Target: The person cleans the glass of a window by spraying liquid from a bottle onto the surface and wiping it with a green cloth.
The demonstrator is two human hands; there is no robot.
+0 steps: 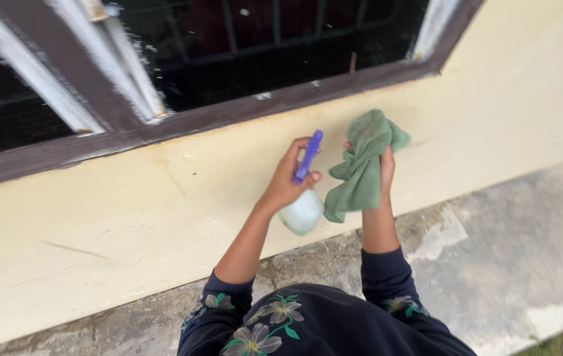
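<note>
The left hand (288, 179) is wrapped around the neck of a spray bottle (302, 201), its grip pressed tight on it. The thumb lies along the purple sprayer head (309, 155), and a finger curls over the front near the trigger. The bottle tilts, its whitish body hanging low and to the right of the wrist, the purple head pointing up toward the window (242, 46).

The right hand (385, 166) holds a green cloth (360, 168), its grip pinching the bunched fabric near the top. Most of the fingers are hidden behind the cloth, so how they lie is hard to tell. The cloth hangs in loose folds, its lower edge just beside the bottle, perhaps touching it.

Both hands are raised in front of a cream wall (130, 217), below the dark brown sill (229, 115). The window has dark panes with bars behind, and white streaks run down its frame. Below the wall lies a worn concrete floor (505, 250). Dark sleeves (387, 277) with a flower print cover the upper forearms.
</note>
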